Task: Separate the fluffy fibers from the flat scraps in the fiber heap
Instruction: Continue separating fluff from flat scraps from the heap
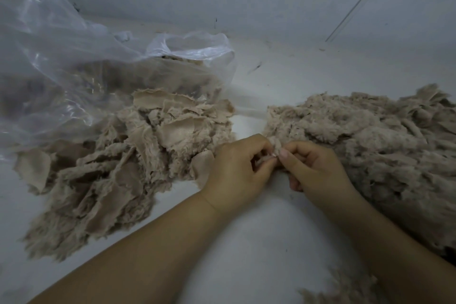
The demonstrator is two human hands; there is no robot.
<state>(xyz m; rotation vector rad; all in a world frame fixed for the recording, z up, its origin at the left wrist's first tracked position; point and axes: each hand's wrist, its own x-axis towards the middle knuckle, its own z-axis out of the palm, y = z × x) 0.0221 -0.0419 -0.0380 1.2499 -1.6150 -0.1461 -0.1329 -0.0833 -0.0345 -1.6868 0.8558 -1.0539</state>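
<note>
Between two heaps, both hands (276, 163) pinching one fiber tuft (276, 146).

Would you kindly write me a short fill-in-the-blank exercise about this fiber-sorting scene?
1. Both hands, left hand and right hand, pinch one small ____ between them.
2. The clear bag lies on the person's ____ side.
3. The flat scraps lie in front of the ____.
4. The fluffy heap lies on the person's ____ side.

Missing words: tuft; left; bag; right
</note>
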